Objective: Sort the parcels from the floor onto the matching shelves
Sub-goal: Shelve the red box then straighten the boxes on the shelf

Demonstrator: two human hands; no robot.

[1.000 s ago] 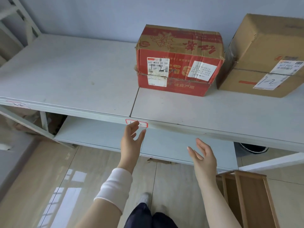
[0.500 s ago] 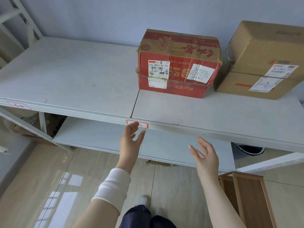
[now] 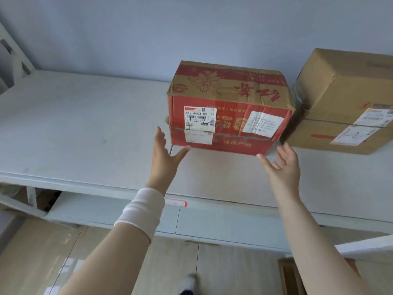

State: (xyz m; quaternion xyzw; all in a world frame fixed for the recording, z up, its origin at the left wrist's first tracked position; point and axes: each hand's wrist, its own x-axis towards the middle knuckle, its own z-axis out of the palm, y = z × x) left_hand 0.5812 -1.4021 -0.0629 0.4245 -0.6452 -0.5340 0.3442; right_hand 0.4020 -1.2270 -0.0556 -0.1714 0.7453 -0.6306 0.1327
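Gripping nothing, left hand [image 3: 164, 159] and right hand [image 3: 284, 167] near two parcels [image 3: 228, 116] [image 3: 344, 99].

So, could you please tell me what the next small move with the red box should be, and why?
Probably close both hands onto the red box, to steady or shift it. The left hand and right hand are open at its lower front corners, gripping nothing, and the box rests on the shelf close beside the brown box.

2 parcels: 1 red box [image 3: 229, 107] centre, 1 brown box [image 3: 340, 92] far right. 2 hands: left hand [image 3: 164, 158], right hand [image 3: 282, 165]. 2 shelves, upper shelf [image 3: 85, 128] & lower shelf [image 3: 106, 213]; 1 tag [image 3: 176, 202].
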